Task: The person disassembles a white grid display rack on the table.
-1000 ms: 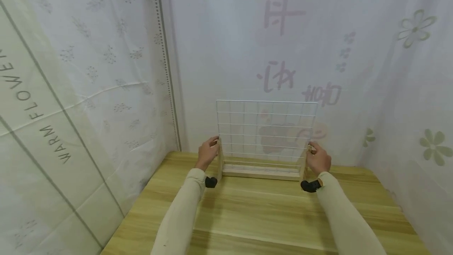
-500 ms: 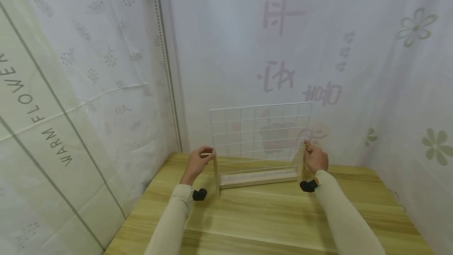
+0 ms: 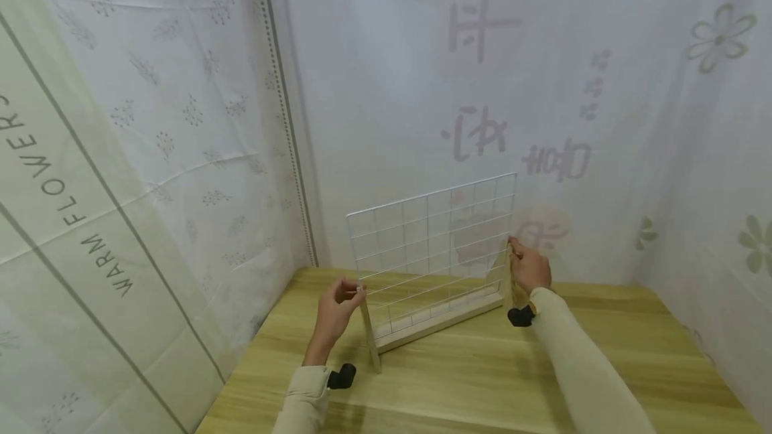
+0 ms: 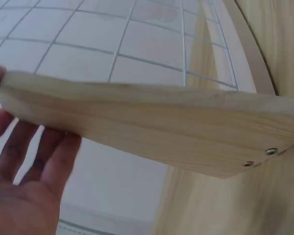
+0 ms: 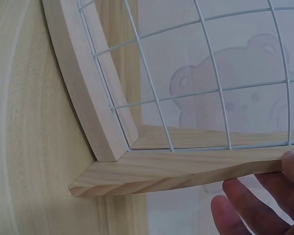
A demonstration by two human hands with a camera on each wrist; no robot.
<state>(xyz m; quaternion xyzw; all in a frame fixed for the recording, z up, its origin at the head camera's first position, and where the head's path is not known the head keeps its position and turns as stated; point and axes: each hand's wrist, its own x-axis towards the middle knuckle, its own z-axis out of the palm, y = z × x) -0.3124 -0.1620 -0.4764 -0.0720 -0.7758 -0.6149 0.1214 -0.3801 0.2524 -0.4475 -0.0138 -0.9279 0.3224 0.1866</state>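
Note:
A white wire grid panel [image 3: 431, 240] stands upright in a wooden base with a side board at each end. My left hand [image 3: 335, 310] pinches the top of the left side board [image 4: 152, 122] between thumb and fingers; two screws show low on that board in the left wrist view. On the other end, my right hand [image 3: 532, 268] pinches the upper part of the right side board [image 5: 186, 169]. The wooden bottom rail [image 3: 440, 323] runs slantwise, its left end nearer to me than its right.
The rack stands on a wood-grain table [image 3: 458, 380]. Printed cloth [image 3: 386, 86] hangs behind the table and on both sides. A black wrist device [image 3: 342, 376] sits at my left cuff, another black device [image 3: 521, 316] at my right.
The rack has turned: its left end has swung toward me and slightly left along with my left hand. My right hand has shifted only a little left, keeping hold of its side board.

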